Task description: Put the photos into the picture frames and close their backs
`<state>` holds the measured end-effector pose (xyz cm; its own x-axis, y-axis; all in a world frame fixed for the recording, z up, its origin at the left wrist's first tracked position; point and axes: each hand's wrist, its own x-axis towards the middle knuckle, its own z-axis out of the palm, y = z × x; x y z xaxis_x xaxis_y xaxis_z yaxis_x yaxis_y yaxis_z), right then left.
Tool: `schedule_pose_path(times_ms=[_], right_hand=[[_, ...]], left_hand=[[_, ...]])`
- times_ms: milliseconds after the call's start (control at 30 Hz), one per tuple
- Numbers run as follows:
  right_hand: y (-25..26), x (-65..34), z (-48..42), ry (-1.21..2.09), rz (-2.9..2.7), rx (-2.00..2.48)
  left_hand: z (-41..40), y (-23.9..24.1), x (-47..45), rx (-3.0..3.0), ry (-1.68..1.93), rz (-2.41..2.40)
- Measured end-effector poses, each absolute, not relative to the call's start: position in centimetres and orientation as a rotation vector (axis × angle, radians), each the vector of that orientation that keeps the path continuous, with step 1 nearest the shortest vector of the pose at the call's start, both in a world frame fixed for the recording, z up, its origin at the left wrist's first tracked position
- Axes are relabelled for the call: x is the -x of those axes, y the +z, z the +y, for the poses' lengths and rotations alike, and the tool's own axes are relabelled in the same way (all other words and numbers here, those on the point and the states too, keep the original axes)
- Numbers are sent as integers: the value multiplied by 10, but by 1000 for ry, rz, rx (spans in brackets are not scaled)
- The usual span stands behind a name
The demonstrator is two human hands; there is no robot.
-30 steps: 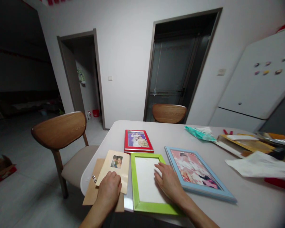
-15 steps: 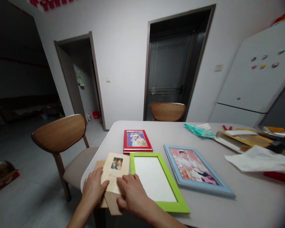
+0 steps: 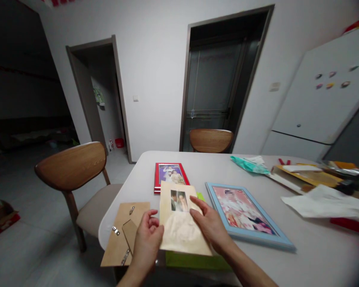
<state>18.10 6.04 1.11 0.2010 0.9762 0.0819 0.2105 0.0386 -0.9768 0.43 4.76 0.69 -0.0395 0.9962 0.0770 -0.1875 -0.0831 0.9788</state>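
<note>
A cream photo sheet (image 3: 184,235) with a small picture of two people near its top is held over the green picture frame (image 3: 194,261), covering most of it. My right hand (image 3: 211,223) grips the sheet's right edge between thumb and fingers. At the sheet's left edge, my left hand (image 3: 148,239) has its thumb against the border and its fingers curled. Left of that hand lies the brown frame backing board (image 3: 116,227) with metal clips and a stand flap. A red framed photo (image 3: 170,173) rests just beyond the sheet, and a blue framed photo (image 3: 245,215) lies to the right.
The white table (image 3: 194,159) has a rounded left corner. A teal packet (image 3: 249,165), a white paper (image 3: 323,201) and a yellow envelope (image 3: 311,175) are piled at the right. Wooden chairs stand at the left (image 3: 74,167) and the far side (image 3: 211,139).
The sheet has moved right, off the backing board and over the green frame, carried by both hands. The backing board is now uncovered at the left.
</note>
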Motion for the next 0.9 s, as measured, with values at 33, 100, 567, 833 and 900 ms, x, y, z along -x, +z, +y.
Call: schedule_pose_path(times_ms=[33,100,567,833,900], right_hand=[[11,-192,61,853,-1245,1469],[8,-210,61,789,-1328,1594],[-18,-195,75,194,-1827,1851],[-17,-198,64,-121,-1942,2025],[-16,-195,65,-127,-1928,2009]], left_hand=[[45,3,-10,-1166,1333,1075],[40,-4,-16,-1360,1271,1165],[18,-10,-4,-2407,653,1163],[26,-49,97,-2711,556,1581],[30,-61,113,-2824,621,1639]])
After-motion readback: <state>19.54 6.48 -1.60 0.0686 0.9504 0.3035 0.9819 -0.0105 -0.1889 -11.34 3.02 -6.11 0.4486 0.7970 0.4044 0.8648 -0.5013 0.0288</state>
